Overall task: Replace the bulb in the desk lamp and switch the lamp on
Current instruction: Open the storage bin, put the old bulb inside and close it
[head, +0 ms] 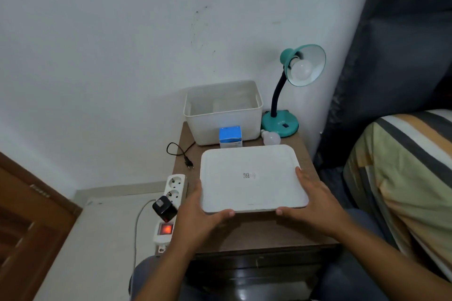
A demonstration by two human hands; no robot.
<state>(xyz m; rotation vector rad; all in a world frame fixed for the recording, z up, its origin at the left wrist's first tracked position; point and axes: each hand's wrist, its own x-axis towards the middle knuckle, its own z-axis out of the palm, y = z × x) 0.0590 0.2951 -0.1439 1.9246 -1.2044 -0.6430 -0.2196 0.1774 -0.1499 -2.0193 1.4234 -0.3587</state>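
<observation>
Head view is showing both hands gripping a white lid (252, 176) at table centre: the left hand (203, 215) is clasping its 8 o'clock corner, the right hand (315, 200) its 4 o'clock corner, fingers curled around the edge. A power strip (168, 205) is lying at 9 o'clock. Beyond the lid, a blue bulb box (230, 136) and a loose bulb (271, 138) are sitting before a white bin (222, 115). At 1 o'clock the teal desk lamp (285, 95) is standing, a fitted bulb (302, 69) sitting unlit in its shade.
</observation>
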